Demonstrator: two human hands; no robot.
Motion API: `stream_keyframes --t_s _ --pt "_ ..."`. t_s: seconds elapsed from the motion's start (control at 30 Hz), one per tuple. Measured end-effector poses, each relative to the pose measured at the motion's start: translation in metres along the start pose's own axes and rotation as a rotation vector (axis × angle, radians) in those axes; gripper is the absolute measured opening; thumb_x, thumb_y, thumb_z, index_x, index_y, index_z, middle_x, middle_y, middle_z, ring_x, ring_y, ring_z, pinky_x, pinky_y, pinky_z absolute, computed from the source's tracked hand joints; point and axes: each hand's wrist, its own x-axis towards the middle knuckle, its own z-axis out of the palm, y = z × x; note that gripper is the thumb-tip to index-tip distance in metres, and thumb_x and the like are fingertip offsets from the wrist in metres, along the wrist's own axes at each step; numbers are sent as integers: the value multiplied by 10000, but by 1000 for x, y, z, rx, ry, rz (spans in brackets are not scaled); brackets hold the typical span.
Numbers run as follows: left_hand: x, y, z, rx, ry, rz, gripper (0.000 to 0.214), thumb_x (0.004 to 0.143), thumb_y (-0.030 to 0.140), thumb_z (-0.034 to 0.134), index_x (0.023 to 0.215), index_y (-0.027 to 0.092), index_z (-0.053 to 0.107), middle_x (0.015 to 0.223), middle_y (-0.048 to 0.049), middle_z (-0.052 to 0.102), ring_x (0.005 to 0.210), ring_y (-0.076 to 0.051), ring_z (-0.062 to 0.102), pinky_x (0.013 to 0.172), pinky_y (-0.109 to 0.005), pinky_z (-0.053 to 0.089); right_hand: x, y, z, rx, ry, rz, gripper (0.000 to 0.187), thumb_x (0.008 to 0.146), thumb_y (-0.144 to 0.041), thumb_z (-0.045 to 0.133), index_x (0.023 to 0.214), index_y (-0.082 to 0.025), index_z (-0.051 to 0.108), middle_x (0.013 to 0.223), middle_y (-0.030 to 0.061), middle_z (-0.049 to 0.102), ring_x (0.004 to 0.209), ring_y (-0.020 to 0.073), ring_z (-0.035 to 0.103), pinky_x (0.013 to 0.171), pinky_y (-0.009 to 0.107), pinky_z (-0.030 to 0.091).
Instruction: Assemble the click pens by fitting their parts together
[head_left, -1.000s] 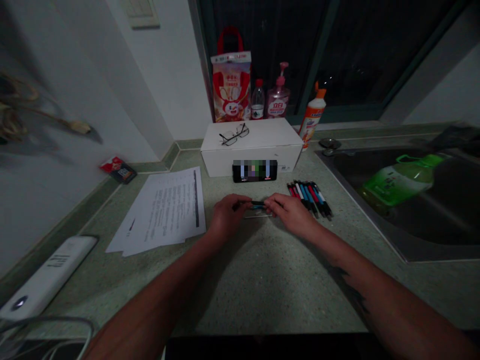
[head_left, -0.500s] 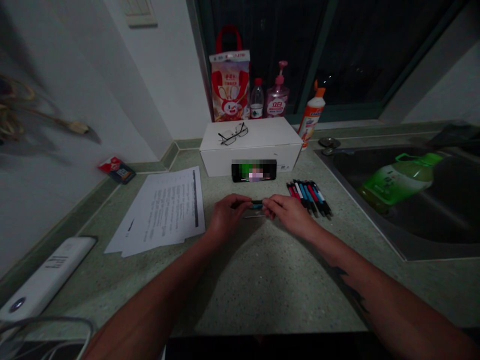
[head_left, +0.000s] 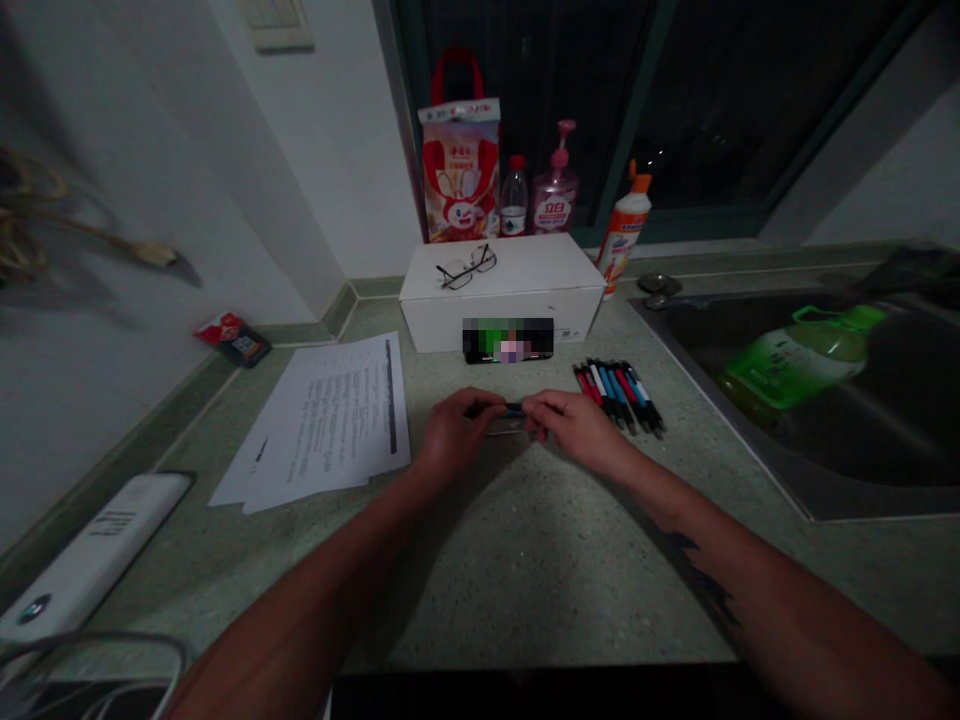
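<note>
Above the middle of the counter, my left hand (head_left: 457, 430) and my right hand (head_left: 574, 425) pinch the two ends of one pen (head_left: 514, 408). Only a short dark and blue stretch of it shows between the fingertips; the rest is covered by them. Just below lies a thin pale rod (head_left: 507, 432) on the counter, its right end close to my right fingers. Several pens (head_left: 616, 395) in red, white, blue and black lie side by side to the right of my right hand.
Printed sheets (head_left: 322, 420) lie on the left. Behind my hands, a phone (head_left: 508, 342) leans on a white box (head_left: 502, 285) bearing eyeglasses (head_left: 466, 268). At right, a sink (head_left: 862, 430) holds a green bottle (head_left: 802, 360). A white device (head_left: 105, 550) lies at lower left.
My hands stay in nearly the same place. Slightly less blue of the pen shows between my fingertips, which have shifted a little.
</note>
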Motion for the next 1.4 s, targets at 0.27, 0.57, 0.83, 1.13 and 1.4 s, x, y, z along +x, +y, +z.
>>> stream_keyframes --t_s 0.27,0.57,0.83,1.13,1.4 --pt "7 -4 -9 209 52 -86 93 870 238 662 913 204 737 877 -47 754 802 -199 682 795 -343 537 -1 -5 -8 -242 73 -117 121 857 -209 714 970 -200 758 851 29 707 742 167 630 690 303 472" --pt "6 -19 -11 667 -100 40 154 864 147 587 896 169 736 932 -112 703 934 -269 658 840 -376 506 -14 -10 6 -521 -233 -185 221 810 -170 773 1012 -258 759 921 17 701 794 181 648 698 306 448" --pt "7 -14 -6 312 -61 9 97 894 214 631 901 199 727 887 -64 740 829 -218 677 821 -354 522 -12 -8 3 -588 -81 -196 117 891 -204 680 994 -246 719 946 41 709 812 196 656 702 310 440" --pt "5 -5 -4 -70 -162 -61 77 856 227 661 884 185 719 871 -38 774 814 -182 713 797 -320 558 -8 -7 -1 -507 129 -227 91 908 -189 676 989 -229 675 977 48 704 864 206 658 755 323 454" --pt "3 -7 -2 -76 -130 -57 64 827 250 709 859 197 724 863 -52 783 813 -200 722 789 -342 576 -9 -10 1 -420 106 -205 99 953 -244 614 994 -231 703 959 60 730 896 225 675 778 348 477"
